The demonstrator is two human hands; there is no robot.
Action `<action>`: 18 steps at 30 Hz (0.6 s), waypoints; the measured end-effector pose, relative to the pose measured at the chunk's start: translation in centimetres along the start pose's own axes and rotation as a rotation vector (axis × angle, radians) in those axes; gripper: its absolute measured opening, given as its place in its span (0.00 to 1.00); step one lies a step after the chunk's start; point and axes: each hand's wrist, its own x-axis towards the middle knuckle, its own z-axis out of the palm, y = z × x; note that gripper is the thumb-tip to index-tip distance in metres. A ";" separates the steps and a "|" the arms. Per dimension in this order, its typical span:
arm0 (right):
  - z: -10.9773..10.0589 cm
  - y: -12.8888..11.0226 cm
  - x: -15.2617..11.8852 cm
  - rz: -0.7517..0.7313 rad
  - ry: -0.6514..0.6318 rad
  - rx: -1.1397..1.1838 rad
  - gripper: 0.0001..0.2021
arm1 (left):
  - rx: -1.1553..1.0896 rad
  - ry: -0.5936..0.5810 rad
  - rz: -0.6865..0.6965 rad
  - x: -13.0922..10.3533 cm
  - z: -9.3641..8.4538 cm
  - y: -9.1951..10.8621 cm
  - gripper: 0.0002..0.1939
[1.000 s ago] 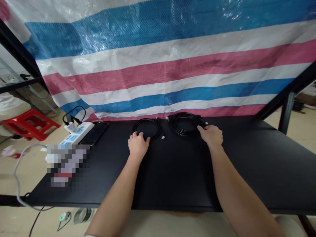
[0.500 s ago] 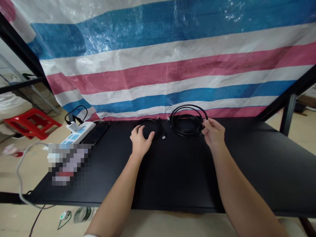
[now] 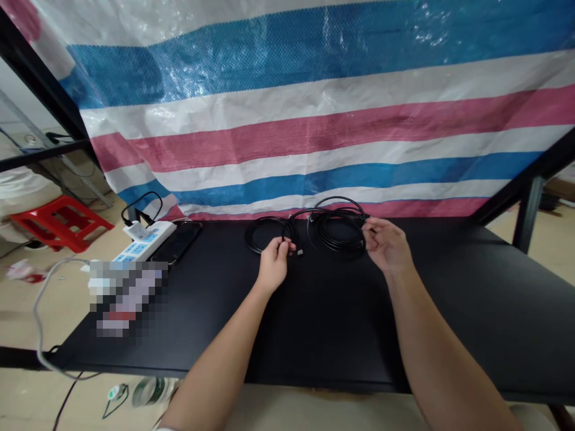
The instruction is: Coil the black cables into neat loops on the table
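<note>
Two coils of black cable lie side by side near the back of the black table. My left hand is closed in a pinch on a strand at the front right of the left coil. A small light-coloured connector rests just right of those fingers. At the right side of the right coil, my right hand pinches the cable between thumb and fingers. One raised strand arches above that coil, and another runs across between the two coils. My right fingertips partly hide the cable they hold.
A white power strip with plugs and a dark phone lie on the table's left side, behind a blurred-out item. The striped tarp hangs along the back edge. A red stool stands on the floor at left.
My left hand has moved right and closed from an open pose onto the cable. A strand now stretches from the right coil toward the left one. My right hand stays by its coil.
</note>
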 end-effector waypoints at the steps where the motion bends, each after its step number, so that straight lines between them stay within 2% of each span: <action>1: -0.3 0.0 0.2 -0.016 0.070 -0.006 0.16 | -0.136 0.034 -0.049 0.3 -0.2 0.2 0.05; 3: -1.2 0.3 0.8 -0.012 0.300 -0.132 0.16 | -0.374 0.078 -0.124 0.8 -0.9 0.7 0.08; 5: -2.2 0.7 1.4 0.013 0.558 -0.336 0.12 | -0.536 0.113 -0.189 1.2 -1.7 1.3 0.10; 7: -2.9 1.3 1.9 0.031 0.695 -0.509 0.07 | -0.643 0.144 -0.263 1.5 -2.6 2.0 0.12; 9: -3.3 1.9 2.1 0.067 0.679 -0.707 0.09 | -0.730 0.157 -0.314 1.6 -3.3 2.5 0.13; 12: -3.4 2.6 2.1 0.135 0.554 -1.055 0.14 | -0.828 0.108 -0.386 1.5 -4.2 3.2 0.14; 16: -3.6 3.6 2.1 0.161 0.392 -1.167 0.15 | -0.903 0.032 -0.470 1.1 -4.8 3.6 0.17; 18: -3.9 4.1 2.2 0.147 0.361 -1.166 0.13 | -0.912 0.007 -0.504 0.9 -5.0 3.8 0.18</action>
